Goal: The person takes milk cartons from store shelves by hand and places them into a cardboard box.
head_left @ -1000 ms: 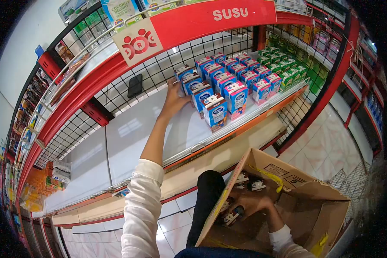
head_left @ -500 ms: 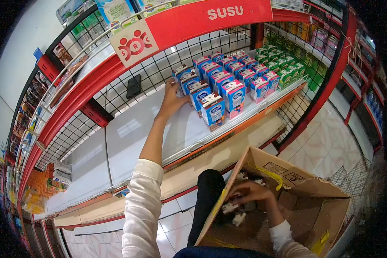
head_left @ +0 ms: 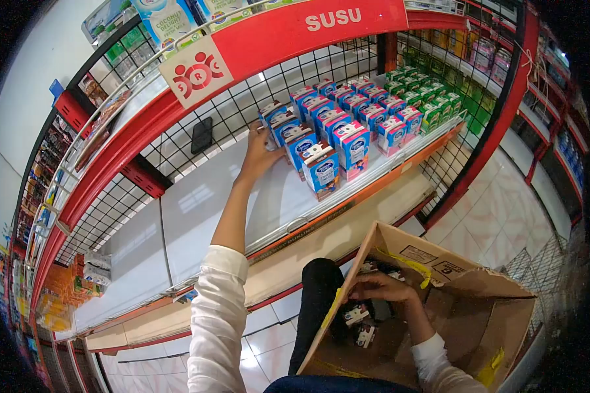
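Note:
My left hand point(head_left: 261, 156) rests at the left side of a row of blue milk cartons with brown-and-white tops point(head_left: 322, 171) on the shelf. Its fingers are apart, thumb against the row and the other fingers near its back end. Inside the cardboard box point(head_left: 491, 331), my right hand point(head_left: 383, 288) hovers over small milk cartons point(head_left: 365, 335) with brown-and-white tops. Its fingers stretch towards the box's left wall, and I see nothing in them. Blue cartons with pink tops point(head_left: 352, 149) stand to the right of the brown-topped row.
Green cartons point(head_left: 432, 116) fill the shelf's right end. A dark phone-like object point(head_left: 202, 135) leans on the wire mesh behind the white shelf point(head_left: 203, 203). A red "SUSU" sign point(head_left: 334, 19) arches above. At the far left sit white packs point(head_left: 97, 267). My knee point(head_left: 318, 295) is beside the box.
In the box, my right hand has lifted slightly and its fingers have straightened, showing more of the cartons below. My left hand stays at the row; the view has shifted slightly.

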A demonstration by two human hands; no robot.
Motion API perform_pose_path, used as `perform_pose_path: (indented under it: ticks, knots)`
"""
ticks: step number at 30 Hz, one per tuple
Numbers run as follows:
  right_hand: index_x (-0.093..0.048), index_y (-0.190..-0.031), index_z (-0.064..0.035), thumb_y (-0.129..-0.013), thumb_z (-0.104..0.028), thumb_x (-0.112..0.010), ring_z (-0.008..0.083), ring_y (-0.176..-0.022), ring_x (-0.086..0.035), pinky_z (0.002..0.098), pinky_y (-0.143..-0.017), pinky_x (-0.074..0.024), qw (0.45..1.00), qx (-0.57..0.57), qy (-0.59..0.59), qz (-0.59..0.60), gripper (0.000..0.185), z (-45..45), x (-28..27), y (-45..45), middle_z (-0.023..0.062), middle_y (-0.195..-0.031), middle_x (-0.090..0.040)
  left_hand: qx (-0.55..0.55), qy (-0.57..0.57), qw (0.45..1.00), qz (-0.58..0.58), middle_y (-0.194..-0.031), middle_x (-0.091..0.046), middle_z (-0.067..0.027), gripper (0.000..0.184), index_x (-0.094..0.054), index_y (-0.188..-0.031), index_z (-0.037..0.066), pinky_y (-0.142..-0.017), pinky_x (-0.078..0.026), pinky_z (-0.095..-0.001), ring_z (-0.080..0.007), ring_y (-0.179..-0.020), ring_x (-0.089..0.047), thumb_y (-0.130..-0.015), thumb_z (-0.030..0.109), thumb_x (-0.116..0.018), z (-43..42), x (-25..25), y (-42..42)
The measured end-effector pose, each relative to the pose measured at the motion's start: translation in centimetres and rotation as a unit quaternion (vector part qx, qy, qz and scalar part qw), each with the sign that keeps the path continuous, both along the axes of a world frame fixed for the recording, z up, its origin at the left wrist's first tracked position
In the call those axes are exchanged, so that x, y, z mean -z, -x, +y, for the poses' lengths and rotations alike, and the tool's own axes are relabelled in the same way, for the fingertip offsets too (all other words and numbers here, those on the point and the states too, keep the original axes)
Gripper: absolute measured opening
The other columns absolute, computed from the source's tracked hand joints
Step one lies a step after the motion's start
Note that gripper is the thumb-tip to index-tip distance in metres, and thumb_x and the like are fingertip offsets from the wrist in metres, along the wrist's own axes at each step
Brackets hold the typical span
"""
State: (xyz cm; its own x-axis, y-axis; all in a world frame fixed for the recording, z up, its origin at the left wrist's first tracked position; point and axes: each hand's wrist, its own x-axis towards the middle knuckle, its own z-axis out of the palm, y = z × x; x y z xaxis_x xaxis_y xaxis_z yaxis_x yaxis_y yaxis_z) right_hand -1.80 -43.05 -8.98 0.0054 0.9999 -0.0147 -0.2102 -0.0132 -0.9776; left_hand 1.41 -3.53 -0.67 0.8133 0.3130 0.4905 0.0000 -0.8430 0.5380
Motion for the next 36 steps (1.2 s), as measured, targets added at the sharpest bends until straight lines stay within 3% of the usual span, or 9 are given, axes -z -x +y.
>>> perform_pose_path:
  ticks: [36]
  knots:
    - [-0.059, -0.108, -0.0029, -0.095, -0.015, -0.051, 0.0136, -0.101, -0.056, 0.029, -0.091, -0.0445, 1.0, -0.007, -0.015, 0.019, 0.019, 0.1, 0.1, 0.0, 0.0046, -0.104, -0.062, -0.006, 0.029, 1.0, 0.005, -0.139, -0.031, -0.017, 0.066, -0.053, -0.125, 0.006, -0.092, -0.046, -0.0404, -0.0318, -0.125, -0.04, -0.065, 0.019, -0.078, -0.4, -0.3, 0.4]
